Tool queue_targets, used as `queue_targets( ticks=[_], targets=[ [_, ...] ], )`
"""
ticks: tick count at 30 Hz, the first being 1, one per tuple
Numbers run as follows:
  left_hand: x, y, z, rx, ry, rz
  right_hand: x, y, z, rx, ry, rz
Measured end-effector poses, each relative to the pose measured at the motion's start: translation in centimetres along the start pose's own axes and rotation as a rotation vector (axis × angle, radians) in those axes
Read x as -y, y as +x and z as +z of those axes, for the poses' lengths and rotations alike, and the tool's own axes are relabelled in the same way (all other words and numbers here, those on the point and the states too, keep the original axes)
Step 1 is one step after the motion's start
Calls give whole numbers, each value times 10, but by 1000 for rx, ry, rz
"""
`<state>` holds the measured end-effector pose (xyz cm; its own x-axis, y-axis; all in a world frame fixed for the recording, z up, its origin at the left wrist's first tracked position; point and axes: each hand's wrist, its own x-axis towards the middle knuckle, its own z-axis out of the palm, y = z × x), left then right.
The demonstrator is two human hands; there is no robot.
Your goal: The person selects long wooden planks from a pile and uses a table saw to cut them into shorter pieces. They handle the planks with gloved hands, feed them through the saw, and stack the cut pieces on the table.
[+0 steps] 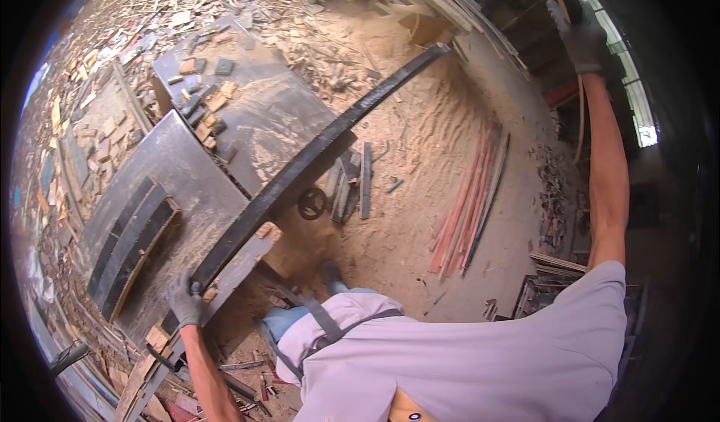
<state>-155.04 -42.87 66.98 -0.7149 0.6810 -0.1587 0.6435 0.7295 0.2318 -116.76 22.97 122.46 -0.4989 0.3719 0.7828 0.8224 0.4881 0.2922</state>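
A long black plank (322, 141) lies slantwise across the metal saw table (187, 152), its far end reaching past the table. My left hand (184, 300), in a grey glove, is closed at the plank's near end. Off to the right, my raised right hand (583, 43), also gloved, grips a long thin board (580, 118) with a brown edge and a dark face. Shadow hides part of that board and some of the fingers. Left of the black plank, several short dark boards (135, 249) lie together on the table.
Small wood offcuts (210, 107) lie on the far table part, and scrap wood (105, 92) covers the ground at the left. Sawdust (427, 115) is heaped beyond the plank. Reddish strips (469, 205) lie on the floor at right. A black handwheel (312, 204) sits under the table.
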Motion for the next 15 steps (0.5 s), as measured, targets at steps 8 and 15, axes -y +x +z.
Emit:
queue_targets(
  ticks=[8,15],
  targets=[
    [-26,-6,10,-283,-165,23,-191,-7,-54,-27,668,754],
    [-41,-13,-5,-336,-204,-121,-274,-69,-16,162,809,869]
  ],
)
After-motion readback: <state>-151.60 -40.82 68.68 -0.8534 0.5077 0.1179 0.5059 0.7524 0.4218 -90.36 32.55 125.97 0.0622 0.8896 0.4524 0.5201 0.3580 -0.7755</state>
